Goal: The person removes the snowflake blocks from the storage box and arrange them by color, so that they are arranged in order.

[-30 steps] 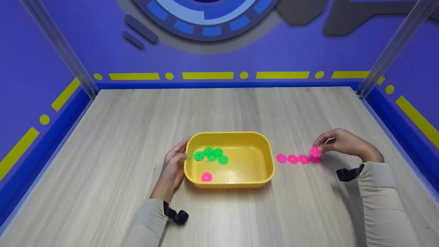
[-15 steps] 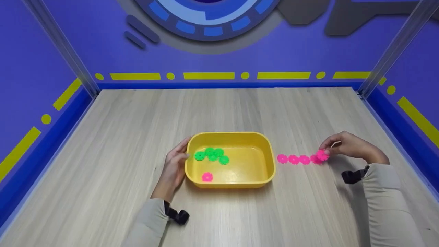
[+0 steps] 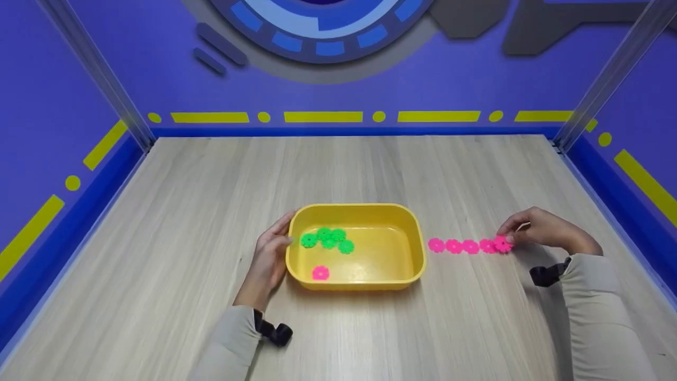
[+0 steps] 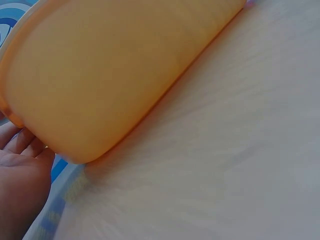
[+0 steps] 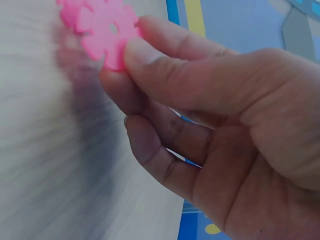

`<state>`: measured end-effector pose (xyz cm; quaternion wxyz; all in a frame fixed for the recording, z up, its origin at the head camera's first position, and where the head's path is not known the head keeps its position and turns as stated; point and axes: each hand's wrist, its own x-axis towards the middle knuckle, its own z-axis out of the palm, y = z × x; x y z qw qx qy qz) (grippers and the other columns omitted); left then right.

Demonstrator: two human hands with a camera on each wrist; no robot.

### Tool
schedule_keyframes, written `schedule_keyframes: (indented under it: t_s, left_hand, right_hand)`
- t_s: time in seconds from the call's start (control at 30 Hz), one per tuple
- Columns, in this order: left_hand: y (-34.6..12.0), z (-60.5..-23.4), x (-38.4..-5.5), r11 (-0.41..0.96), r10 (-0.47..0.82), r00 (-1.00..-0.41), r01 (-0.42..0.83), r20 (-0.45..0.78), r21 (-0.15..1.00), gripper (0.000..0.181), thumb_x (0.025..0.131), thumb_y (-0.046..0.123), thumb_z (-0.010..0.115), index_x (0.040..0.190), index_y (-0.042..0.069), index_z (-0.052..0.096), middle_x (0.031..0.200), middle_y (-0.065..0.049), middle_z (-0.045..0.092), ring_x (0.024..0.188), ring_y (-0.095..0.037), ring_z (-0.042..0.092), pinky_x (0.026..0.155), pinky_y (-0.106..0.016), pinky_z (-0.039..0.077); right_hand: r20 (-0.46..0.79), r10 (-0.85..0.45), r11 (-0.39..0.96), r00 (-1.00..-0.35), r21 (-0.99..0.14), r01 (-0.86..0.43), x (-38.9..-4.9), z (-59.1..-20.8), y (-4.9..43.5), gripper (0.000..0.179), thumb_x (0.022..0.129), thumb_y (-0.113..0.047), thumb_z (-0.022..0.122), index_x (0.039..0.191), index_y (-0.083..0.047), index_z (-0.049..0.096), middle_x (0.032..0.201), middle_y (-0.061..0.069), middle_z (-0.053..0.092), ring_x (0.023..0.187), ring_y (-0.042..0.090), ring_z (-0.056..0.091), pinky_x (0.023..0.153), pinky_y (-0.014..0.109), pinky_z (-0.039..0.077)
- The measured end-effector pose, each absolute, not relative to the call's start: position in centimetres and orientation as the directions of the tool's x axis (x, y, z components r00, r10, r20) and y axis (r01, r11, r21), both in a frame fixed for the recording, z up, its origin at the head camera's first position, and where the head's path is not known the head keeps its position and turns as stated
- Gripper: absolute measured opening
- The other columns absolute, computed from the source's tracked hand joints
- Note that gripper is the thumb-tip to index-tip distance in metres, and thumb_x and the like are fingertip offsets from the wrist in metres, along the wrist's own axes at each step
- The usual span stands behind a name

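Note:
A yellow plastic basin (image 3: 355,286) stands on the table. At its left side my left hand (image 3: 270,259) grips the rim, thumb at the edge and fingers along the outer wall. To the basin's right, my right hand (image 3: 545,230) pinches a pink notched snowflake disc (image 5: 112,30) between thumb and fingers. That disc is at the right end of a row of several pink snowflake discs (image 3: 454,246), overlapping the last one in the head view. Inside the basin lie several green snowflake discs (image 3: 346,246) and one pink snowflake disc (image 3: 320,273).
The wood-grain table (image 3: 349,169) is enclosed by blue printed panels (image 3: 338,95) at the back and sides. Metal posts (image 3: 608,79) stand at the back corners. A black wrist camera (image 3: 277,334) sits on each wrist.
My right hand has moved right and lowered the pink snowflake disc to the right end of the row. The left hand and basin have stayed in place.

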<state>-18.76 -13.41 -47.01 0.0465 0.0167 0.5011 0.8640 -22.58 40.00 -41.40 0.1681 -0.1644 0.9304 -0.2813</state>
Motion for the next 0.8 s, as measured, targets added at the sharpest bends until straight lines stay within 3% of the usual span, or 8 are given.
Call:
schedule_keyframes:
  t_s: [0.4, 0.8]
  left_hand:
    - [-13.49, -46.97, -18.67, -0.488, 0.098, -0.995, -0.060, -0.013, 0.871, 0.066, 0.083, -0.010, 0.037, 0.147, -0.007, 0.027, 0.157, -0.020, 0.024, 0.145, -0.027, 0.025, 0.120, -0.038, 0.023]
    - [-13.31, -46.93, -18.71, -0.506, 0.092, -0.996, -0.055, -0.009, 0.861, 0.066, 0.082, -0.012, 0.035, 0.147, -0.009, 0.025, 0.157, -0.022, 0.024, 0.146, -0.028, 0.023, 0.119, -0.036, 0.023]
  right_hand:
    - [-0.255, -0.365, 0.809, -0.896, -0.563, -0.169, -22.64, -41.52, 40.14, 0.016, 0.086, -0.011, 0.067, 0.099, -0.005, 0.074, 0.095, 0.007, 0.073, 0.084, 0.005, 0.058, 0.073, 0.018, 0.048]
    - [-0.248, -0.375, 0.804, -0.893, -0.568, -0.179, -22.71, -41.68, 40.21, 0.017, 0.086, -0.009, 0.067, 0.100, -0.001, 0.073, 0.094, 0.009, 0.072, 0.077, 0.001, 0.053, 0.068, 0.017, 0.044]
